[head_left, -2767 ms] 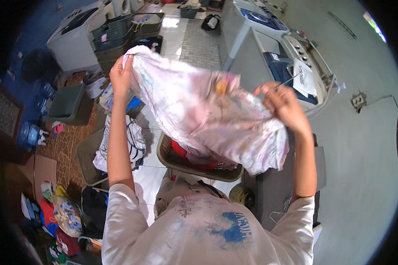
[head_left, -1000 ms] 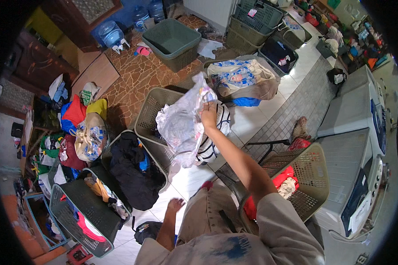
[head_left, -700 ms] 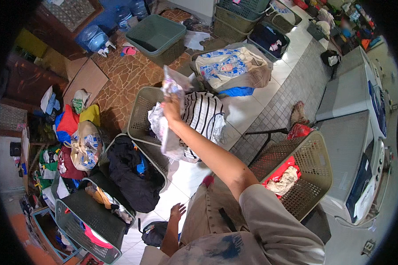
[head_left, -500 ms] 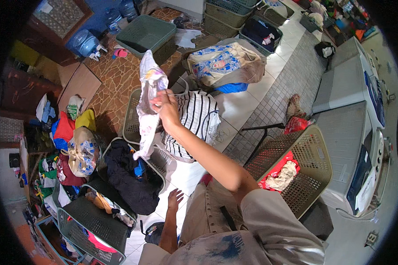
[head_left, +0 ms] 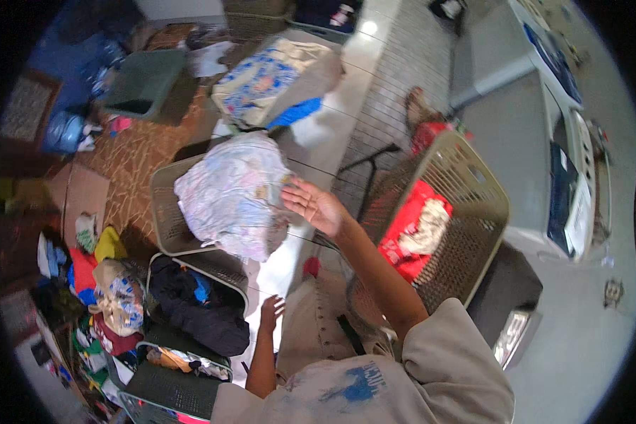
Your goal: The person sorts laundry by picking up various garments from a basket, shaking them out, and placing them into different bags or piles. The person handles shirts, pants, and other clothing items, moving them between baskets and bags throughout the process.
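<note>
A pale cloth with faint pink and blue patterning [head_left: 233, 194] lies spread over a beige plastic basket [head_left: 166, 212]. It covers the striped cloth seen earlier. My right hand [head_left: 314, 205] is beside the pale cloth's right edge, palm partly turned up and fingers stretched out, with nothing visibly gripped. Whether the fingertips touch the cloth I cannot tell. Lower down, my left hand [head_left: 272, 311] hangs near my body with its fingers apart and holds nothing. Close to it stands a basket of dark clothes [head_left: 201, 307].
To my right a tilted beige basket [head_left: 466, 198] holds red and cream cloth. Beyond it stand washing machines [head_left: 509, 127]. A stuffed cream bag with blue print [head_left: 272, 78] and a green basket [head_left: 145, 81] are farther off. More filled bags [head_left: 116, 297] crowd the left.
The pale cloth has left my right hand and now lies spread over the basket. That hand has opened and moved right. The view has shifted.
</note>
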Demonstrator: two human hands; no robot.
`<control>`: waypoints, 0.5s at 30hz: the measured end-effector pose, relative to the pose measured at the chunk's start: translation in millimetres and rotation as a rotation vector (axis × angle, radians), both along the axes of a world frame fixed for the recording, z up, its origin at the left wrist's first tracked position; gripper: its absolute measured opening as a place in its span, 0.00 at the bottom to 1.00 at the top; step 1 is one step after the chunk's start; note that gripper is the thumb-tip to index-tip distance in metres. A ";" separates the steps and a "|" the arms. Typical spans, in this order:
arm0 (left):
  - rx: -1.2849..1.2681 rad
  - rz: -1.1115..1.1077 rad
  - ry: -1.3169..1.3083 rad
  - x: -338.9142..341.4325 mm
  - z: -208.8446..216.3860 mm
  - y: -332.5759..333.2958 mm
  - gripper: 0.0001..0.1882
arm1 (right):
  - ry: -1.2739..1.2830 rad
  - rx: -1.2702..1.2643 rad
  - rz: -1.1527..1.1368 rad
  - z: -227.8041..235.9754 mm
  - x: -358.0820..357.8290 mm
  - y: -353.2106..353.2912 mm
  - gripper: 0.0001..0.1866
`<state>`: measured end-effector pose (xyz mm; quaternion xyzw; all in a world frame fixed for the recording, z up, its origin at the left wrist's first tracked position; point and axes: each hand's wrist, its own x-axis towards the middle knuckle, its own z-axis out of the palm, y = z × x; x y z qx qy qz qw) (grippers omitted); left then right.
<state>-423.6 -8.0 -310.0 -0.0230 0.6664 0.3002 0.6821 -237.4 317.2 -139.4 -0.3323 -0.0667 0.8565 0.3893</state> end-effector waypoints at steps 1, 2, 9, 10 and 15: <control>0.084 -0.049 -0.007 2.8 2.5 8.4 0.22 | -0.008 0.113 0.020 23.0 28.4 -5.1 0.21; 0.096 -0.095 0.024 5.6 5.0 20.0 0.22 | 0.067 0.286 0.059 41.2 59.0 -9.3 0.18; 0.169 -0.281 0.101 22.7 38.6 98.2 0.21 | -0.271 0.076 -0.606 -58.3 245.9 -76.4 0.14; 0.188 -0.285 0.120 24.0 44.0 106.5 0.20 | -0.602 -0.177 -0.508 -94.0 263.0 -89.8 0.12; 0.250 -0.346 0.144 22.2 81.6 127.9 0.16 | -1.961 0.193 0.771 -220.9 307.8 -177.8 0.11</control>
